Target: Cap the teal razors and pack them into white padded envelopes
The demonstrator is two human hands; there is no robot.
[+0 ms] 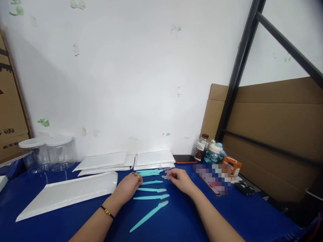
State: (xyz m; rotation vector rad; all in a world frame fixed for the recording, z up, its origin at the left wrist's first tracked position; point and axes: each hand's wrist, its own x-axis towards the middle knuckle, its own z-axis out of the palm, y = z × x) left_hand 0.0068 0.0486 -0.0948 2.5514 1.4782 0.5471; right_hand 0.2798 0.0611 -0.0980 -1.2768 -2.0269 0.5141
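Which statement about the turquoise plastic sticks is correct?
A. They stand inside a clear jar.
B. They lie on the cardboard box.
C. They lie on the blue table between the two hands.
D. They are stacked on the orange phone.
C: the turquoise sticks lie flat on the blue table, between the left hand and the right hand.

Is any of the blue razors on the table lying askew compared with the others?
Yes. The nearest teal razor lies diagonally on the blue table, while the three razors above it lie nearly level. Nothing looks spilled or broken.
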